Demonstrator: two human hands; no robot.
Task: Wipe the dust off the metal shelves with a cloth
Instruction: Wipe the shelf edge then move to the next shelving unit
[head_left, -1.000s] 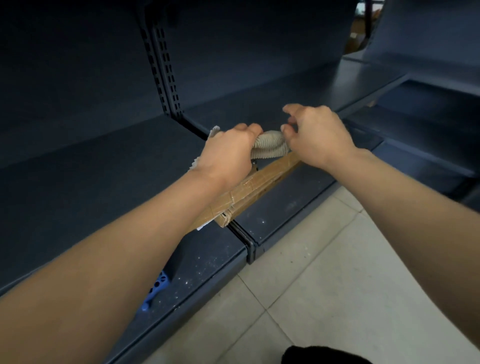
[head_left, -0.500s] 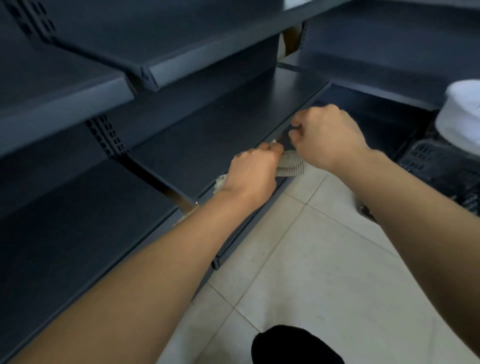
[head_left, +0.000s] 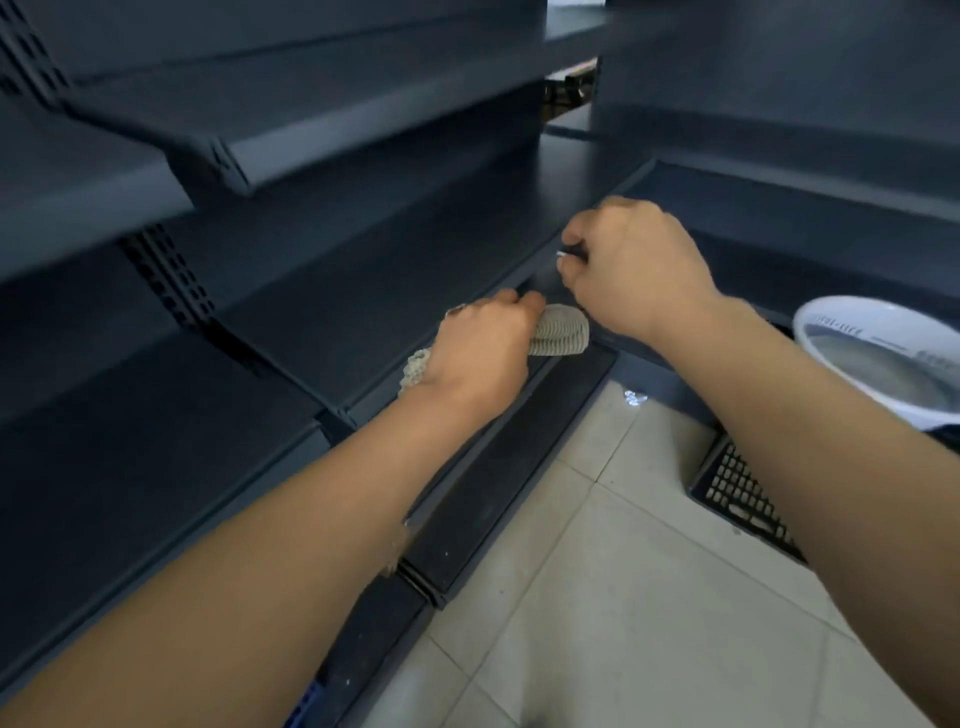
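While the left hand (head_left: 478, 353) grips the cloth (head_left: 561, 338) at the shelf (head_left: 363, 312) edge, the right hand (head_left: 639, 270) curls, contents unclear.

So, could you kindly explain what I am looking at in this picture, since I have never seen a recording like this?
There is no machine here. A person wears a wide-angle camera on the head, looking forward and down, so both bare forearms reach in from the bottom edge. The left hand grips a ribbed beige cloth at the front edge of a dark metal shelf, one of several tiers. The right hand is just beyond it with curled fingers. Something small and pale glints at its fingertips, but I cannot tell what it is. To the right, by the tiled floor, are a white bucket holding cloudy water and a black lattice crate.
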